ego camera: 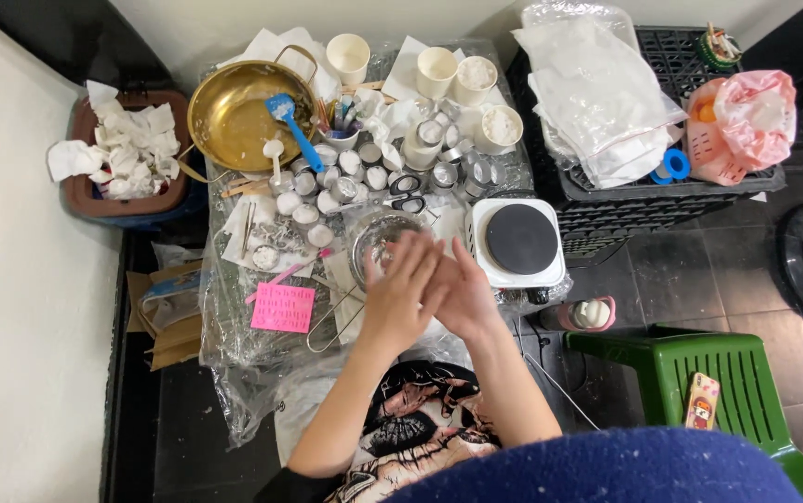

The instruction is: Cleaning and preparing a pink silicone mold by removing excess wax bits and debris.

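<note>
So both hands are pressed together right over the table edge, left hand (401, 293) laid flat with fingers spread across the right hand (462, 298), and I can't tell if anything is pinched between the palms. Just past the fingertips sits a small steel bowl (378, 244) on crinkly clear plastic sheet (234, 326), and that's my worry: the sheet looks slippery, so one bump from a wrist could probably shove the bowl into the cluster of little tealight cups (327, 182) behind it. The electric hotplate (518, 242) sits just beside the right hand (no idea if it's on), so a sideways sweep risks a burn. Scissors (408, 200) lie near too. Open room is slim; the brass pan (238, 116) with its blue spatula (291, 126) fills the far left, the black crate (662, 186) blocks the right. Only the near edge by the pink card (282, 307) looks free.
</note>
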